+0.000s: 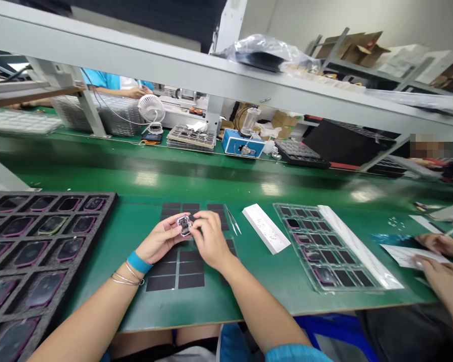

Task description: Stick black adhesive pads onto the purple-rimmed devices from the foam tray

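Note:
My left hand (160, 240) holds a small squarish device part (184, 224) with a shiny rim, fingers curled round it, a blue band and thin bracelets on the wrist. My right hand (208, 236) is closed in a pinch at the part's right side, touching it. Both hands hover over a sheet of dark square pads (177, 269) lying on the green bench (136, 236). A pair of tweezers (233, 220) lies just right of my hands.
A black foam tray (41, 241) of dark curved parts fills the left. A white strip (266, 228), a clear tray (320, 246) of dark squares and a long white strip (358, 249) lie to the right. A co-worker's hands (443, 264) work at far right. A conveyor (211, 171) runs behind.

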A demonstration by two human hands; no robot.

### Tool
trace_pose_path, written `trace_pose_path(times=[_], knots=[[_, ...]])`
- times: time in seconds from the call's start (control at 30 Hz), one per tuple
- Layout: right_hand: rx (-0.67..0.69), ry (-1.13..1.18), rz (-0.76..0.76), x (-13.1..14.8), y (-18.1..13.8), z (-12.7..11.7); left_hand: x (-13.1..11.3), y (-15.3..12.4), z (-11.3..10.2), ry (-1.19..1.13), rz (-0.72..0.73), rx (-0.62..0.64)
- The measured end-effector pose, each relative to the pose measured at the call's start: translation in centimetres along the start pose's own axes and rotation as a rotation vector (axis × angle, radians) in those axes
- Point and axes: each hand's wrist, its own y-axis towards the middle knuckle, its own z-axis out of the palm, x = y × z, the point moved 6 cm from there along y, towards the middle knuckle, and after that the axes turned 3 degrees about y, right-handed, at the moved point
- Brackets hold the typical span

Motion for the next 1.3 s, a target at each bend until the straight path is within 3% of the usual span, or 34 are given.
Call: trace_pose_path(times=[0.1,0.17,0.27,0.37,0.47,0.53,0.63,0.73,1.13,1.3], knots=[[-0.250,-0.057,0.152,-2.8,0.7,-5.4,0.3,0.0,0.1,-0.046,-0.042,0.006],[-0.356,-0.144,0.419,-6.8,0.1,-9.9,0.3,-0.1,0.1,-0.043,-0.043,0.013],[-0.237,-0.278,0.876,-12.9,-2.6,-14.9,0.3,-0.2,0.2,-0.033,-0.026,0.033],[-0.210,-0.340,0.990,-15.5,-4.2,-17.1,0.4,-0.2,0.6,-0.026,-0.020,0.070],[-0.285,-0.330,0.889,-14.4,-3.2,-15.2,0.5,-0.2,1.1,-0.026,-0.008,0.111],[-0.292,-0.103,0.735,-12.1,-1.7,-11.5,0.5,-0.3,1.4,-0.028,0.003,0.135],[-0.065,0.419,0.579,-7.7,-0.3,-4.0,0.6,-0.3,1.5,-0.017,0.026,0.159],[0.099,0.543,0.568,-4.5,-0.7,0.3,0.4,-0.2,1.4,0.001,0.062,0.157],[0.058,0.547,0.549,-3.9,-1.1,0.9,0.0,-0.2,1.4,0.010,0.066,0.116],[0.053,0.449,0.459,-3.7,-1.3,1.1,0.1,-0.1,0.9,0.054,0.083,0.076]])
